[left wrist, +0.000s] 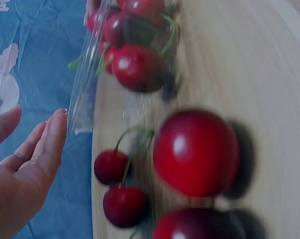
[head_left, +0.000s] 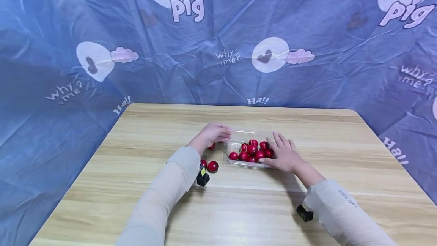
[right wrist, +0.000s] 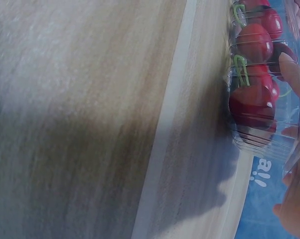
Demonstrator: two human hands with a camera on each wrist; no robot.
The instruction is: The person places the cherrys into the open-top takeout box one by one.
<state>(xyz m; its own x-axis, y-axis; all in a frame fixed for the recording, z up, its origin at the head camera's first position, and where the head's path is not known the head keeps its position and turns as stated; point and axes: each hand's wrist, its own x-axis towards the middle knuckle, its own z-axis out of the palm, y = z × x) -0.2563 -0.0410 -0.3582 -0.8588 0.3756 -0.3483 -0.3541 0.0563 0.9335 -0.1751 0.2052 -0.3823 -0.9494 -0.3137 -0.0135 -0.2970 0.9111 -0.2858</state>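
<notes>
One clear box (head_left: 235,145) holds about eight cherries (head_left: 252,149). Three more loose cherries (head_left: 212,166) lie on the one table (head_left: 136,185). Two hands (head_left: 285,156) are in view.

1. A makeshift recording corner, not a lived-in room or a shop.
2. A crumpled blue cartoon cloth (head_left: 218,48) printed "pig", "why me?" and "Ha!!" hangs from 9 through 12 to 3 o'clock, hiding any walls.
3. A plain wood-grain table (head_left: 239,208) fills the middle.
4. Small black cameras (head_left: 305,213) sit strapped at both wrists.
</notes>
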